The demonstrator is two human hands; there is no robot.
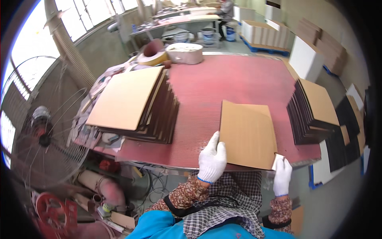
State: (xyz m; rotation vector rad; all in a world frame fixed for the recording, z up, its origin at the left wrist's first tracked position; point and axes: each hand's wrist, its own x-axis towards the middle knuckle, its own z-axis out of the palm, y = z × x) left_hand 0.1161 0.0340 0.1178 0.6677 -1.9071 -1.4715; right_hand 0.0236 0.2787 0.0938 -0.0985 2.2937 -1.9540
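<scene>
A tan, nearly square board (247, 135) lies at the front of the red table, its near edge close to the table's edge. My left hand (212, 159), in a white knit glove, grips the board's left edge near the lower corner. At the board's near right corner is my right hand (282, 175), gloved likewise, its fingers closed on a small white pad (277, 161). The pad touches or nearly touches that corner; its material is unclear. A tall stack of dark-edged boards (127, 97) stands to the left, and a smaller stack (316, 99) to the right.
The red ribbed table (230, 75) spans the middle. Sanding-belt rolls (153, 51) and a pale oval block (184, 53) sit at its far left. A large fan (43, 131) stands at left, above hoses and cables. Far back, a person (227, 12) works beside pallets of panels (264, 34).
</scene>
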